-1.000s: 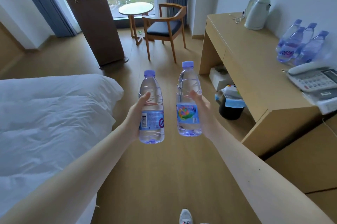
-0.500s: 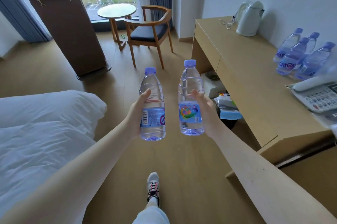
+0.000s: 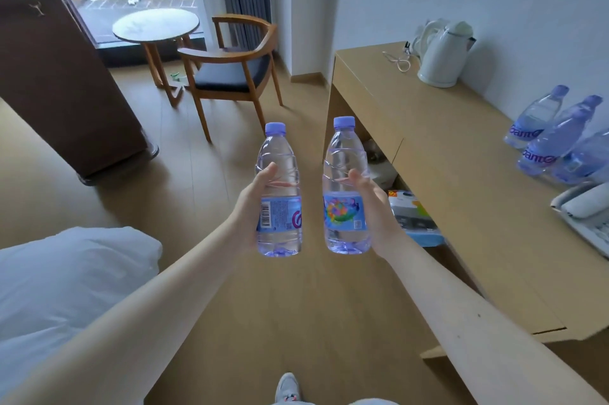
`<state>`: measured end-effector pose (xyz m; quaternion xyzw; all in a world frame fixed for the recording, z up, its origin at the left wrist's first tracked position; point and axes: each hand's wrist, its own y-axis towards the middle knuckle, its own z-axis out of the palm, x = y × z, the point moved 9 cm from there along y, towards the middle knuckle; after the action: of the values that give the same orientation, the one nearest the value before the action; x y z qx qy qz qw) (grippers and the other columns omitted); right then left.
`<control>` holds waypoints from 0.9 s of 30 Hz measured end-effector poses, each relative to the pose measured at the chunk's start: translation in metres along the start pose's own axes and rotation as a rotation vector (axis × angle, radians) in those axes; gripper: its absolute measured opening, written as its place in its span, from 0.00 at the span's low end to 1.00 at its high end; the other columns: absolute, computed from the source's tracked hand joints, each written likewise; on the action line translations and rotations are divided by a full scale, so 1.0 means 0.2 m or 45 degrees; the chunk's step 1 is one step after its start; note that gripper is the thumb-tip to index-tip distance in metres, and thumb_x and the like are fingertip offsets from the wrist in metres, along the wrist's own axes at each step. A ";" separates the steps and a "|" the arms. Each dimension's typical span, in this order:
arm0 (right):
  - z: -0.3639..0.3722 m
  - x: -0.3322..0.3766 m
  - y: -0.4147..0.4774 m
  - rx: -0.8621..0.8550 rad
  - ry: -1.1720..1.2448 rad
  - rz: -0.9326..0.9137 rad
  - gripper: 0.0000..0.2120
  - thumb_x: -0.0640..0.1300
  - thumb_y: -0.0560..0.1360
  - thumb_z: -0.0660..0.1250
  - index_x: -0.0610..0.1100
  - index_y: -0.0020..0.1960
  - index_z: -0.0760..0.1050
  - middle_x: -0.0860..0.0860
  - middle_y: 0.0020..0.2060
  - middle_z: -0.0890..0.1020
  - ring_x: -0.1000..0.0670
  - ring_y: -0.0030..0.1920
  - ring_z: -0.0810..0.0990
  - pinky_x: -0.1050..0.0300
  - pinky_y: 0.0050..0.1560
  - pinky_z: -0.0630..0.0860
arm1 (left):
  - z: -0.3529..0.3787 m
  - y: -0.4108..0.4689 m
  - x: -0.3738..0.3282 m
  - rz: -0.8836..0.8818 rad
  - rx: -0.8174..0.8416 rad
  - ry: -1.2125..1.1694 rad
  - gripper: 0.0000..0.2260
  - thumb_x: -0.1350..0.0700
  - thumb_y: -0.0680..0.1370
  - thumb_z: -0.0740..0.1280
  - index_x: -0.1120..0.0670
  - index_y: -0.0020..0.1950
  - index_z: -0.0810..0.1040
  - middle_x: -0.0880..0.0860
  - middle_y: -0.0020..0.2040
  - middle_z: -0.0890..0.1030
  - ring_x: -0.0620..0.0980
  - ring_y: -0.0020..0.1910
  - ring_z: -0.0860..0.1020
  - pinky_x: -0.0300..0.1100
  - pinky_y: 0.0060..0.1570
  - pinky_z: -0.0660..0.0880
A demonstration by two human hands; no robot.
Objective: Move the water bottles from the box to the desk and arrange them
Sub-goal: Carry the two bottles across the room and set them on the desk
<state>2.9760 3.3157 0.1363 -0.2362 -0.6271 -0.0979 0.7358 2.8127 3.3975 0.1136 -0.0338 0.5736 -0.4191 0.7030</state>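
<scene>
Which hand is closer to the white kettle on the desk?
Right. The right hand, gripping the right bottle, is beside the desk where the kettle stands. The left hand, gripping the left bottle, is farther off, over the floor nearer the bed.

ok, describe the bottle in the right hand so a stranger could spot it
Find the wooden desk on the right wall. Just left of it, the right hand grips the target bottle, upright, purple cap. Its label shows a multicoloured picture; the neighbour bottle in the left hand shows a barcode.
</scene>
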 end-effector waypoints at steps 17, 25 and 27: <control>-0.23 0.18 0.99 -0.019 -0.025 0.012 0.35 0.65 0.66 0.66 0.39 0.61 0.72 0.48 0.45 0.84 0.49 0.46 0.85 0.55 0.46 0.81 | 0.24 0.92 -0.48 -0.006 0.020 0.004 0.38 0.36 0.66 0.66 0.59 0.69 0.72 0.63 0.62 0.76 0.61 0.54 0.76 0.55 0.59 0.72; -0.61 0.52 1.52 -0.110 0.158 -0.078 0.34 0.62 0.68 0.68 0.35 0.62 0.72 0.49 0.44 0.82 0.52 0.42 0.85 0.57 0.42 0.81 | 0.66 1.44 -0.88 0.073 0.031 0.218 0.25 0.36 0.73 0.63 0.54 0.59 0.77 0.60 0.54 0.79 0.57 0.47 0.79 0.52 0.53 0.75; -0.74 0.55 1.62 -0.148 0.196 -0.094 0.29 0.57 0.73 0.65 0.34 0.62 0.72 0.48 0.42 0.83 0.53 0.40 0.85 0.60 0.36 0.79 | 0.77 1.56 -0.93 0.067 0.015 0.281 0.27 0.36 0.73 0.64 0.56 0.61 0.77 0.62 0.56 0.80 0.58 0.48 0.79 0.53 0.54 0.75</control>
<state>3.2691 3.5448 0.1561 -0.2469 -0.5703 -0.1792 0.7627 3.1144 3.6499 0.1452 0.0318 0.6459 -0.4049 0.6465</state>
